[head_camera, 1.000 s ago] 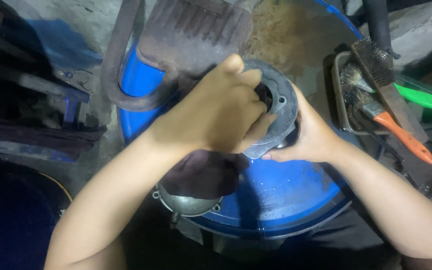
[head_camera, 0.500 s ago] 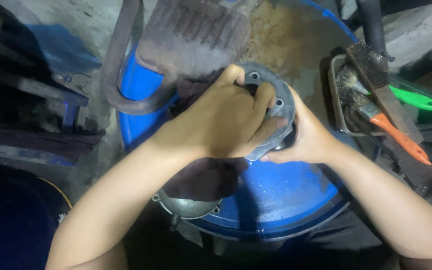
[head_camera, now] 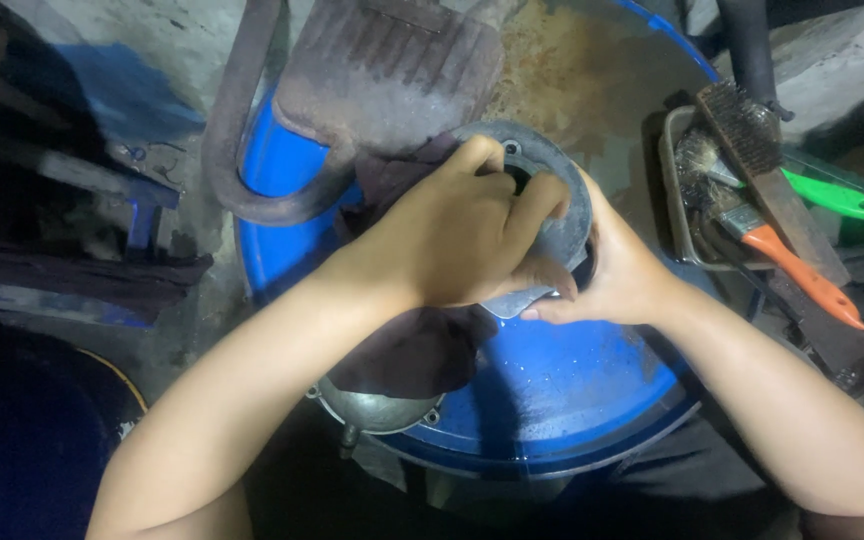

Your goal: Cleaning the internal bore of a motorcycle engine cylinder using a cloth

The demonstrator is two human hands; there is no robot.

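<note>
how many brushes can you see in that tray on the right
3: a wire brush lying on top, an orange-handled paintbrush below it, and a green-handled one behind. More may be hidden underneath in the tray.

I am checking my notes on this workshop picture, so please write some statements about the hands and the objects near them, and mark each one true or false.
1. The left hand lies on top of the grey round metal part. True.
2. The right hand holds the brush with the orange handle. False: the orange-handled brush lies in the tray at the right, and this hand supports the metal part's side.
3. The work takes place above a blue drum. True.
4. A dark cloth hangs below the left hand. True.
5. The green-handled tool rests on the drum. False: it lies at the right by the tray, off the drum.
</note>
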